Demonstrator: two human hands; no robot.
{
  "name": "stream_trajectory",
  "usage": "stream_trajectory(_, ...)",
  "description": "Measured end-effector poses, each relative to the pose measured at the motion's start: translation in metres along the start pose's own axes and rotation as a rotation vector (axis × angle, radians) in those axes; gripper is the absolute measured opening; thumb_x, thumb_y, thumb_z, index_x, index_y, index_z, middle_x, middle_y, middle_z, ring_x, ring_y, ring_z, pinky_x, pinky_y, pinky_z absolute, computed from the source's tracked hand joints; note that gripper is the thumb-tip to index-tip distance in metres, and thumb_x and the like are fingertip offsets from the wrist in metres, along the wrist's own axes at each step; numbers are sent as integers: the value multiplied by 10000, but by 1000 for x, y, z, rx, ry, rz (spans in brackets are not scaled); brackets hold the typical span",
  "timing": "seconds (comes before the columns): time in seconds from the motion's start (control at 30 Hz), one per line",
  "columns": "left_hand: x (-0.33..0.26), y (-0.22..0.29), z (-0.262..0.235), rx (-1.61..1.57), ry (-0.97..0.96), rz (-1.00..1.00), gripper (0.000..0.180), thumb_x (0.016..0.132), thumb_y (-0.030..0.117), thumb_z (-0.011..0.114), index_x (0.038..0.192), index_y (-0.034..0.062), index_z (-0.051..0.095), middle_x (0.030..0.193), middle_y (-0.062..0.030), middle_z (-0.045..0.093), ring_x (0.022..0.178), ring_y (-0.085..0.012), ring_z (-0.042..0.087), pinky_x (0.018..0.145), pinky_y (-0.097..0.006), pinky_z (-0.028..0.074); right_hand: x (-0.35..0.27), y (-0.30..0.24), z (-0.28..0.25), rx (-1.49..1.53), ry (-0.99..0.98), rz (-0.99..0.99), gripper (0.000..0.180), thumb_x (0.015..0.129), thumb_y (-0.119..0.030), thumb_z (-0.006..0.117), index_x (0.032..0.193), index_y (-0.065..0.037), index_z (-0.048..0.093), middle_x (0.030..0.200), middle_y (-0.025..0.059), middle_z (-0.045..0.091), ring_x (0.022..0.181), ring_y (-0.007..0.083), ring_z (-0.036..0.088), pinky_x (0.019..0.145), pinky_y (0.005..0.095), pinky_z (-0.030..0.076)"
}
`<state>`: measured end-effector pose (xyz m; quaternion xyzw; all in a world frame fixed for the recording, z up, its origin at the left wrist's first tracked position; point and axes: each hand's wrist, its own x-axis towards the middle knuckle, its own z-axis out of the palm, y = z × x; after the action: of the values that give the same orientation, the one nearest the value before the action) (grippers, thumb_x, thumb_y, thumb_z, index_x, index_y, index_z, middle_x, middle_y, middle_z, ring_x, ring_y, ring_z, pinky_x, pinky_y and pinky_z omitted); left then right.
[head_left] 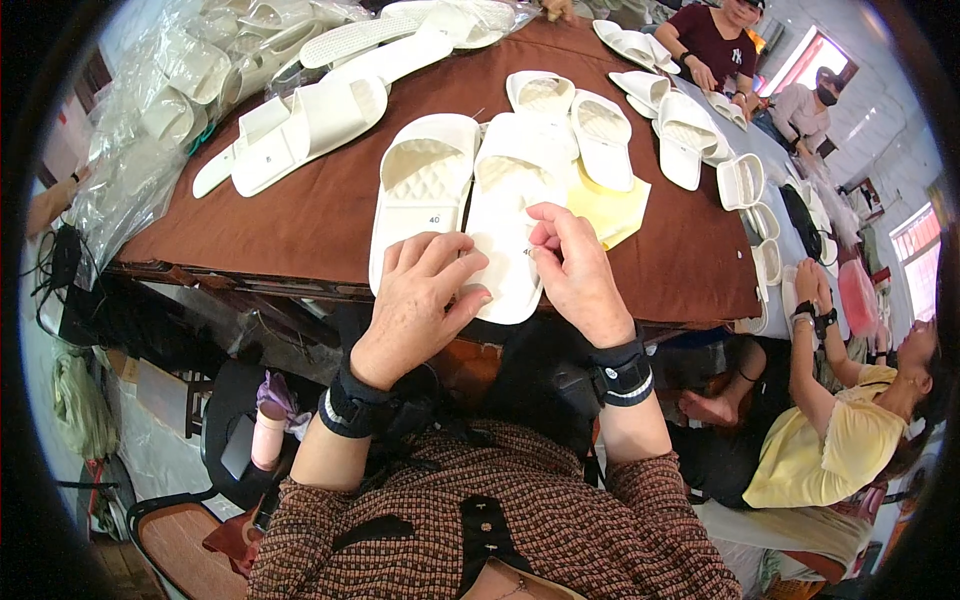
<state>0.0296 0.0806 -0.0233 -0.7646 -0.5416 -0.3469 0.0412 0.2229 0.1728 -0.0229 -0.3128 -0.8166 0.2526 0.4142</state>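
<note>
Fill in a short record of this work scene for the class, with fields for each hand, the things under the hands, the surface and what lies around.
left hand: left hand lies flat, fingers spread, on the heel ends of the two nearest slippers
right hand: right hand rests on the right slipper, fingers pinched together near its heel
slippers: pair of white slippers side by side, soles up
surface: brown table
nearby: yellow paper; more white slippers; clear bags of slippers
others: seated person in yellow top
</note>
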Motion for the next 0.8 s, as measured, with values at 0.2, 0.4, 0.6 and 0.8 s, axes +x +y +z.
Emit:
stream_trajectory(0.2,0,-1,1,-2,-8,-8,331,783,181,742,1091,100,651,1154,-70,611,1101,-296,544,937,-423,401,0,3,0,-44,-15,-18,388,820,82,570,1193,-23,554,877,92,563,836,231,554,768,343,481)
stream_trajectory(0.4,0,0,1,7,-12,-16,327,785,186,739,1091,104,655,1155,-68,610,1104,-297,542,940,-421,398,-1,5,-1,41,-49,57,414,822,84,570,1221,-26,550,910,74,548,837,173,556,787,295,486)
stream_trajectory(0.6,0,1,1,6,-6,-9,324,785,189,740,1087,106,658,1156,-65,609,1105,-294,540,941,-423,396,2,2,1,26,-1,13,378,812,64,568,1180,-16,539,846,121,565,841,289,560,763,385,481)
stream_trajectory(0.8,0,0,1,2,-4,-14,327,786,189,739,1092,114,654,1146,-62,606,1104,-292,539,939,-422,397,4,0,2,-133,-41,-34,332,839,48,566,1166,-11,553,860,118,574,839,262,572,763,368,480)
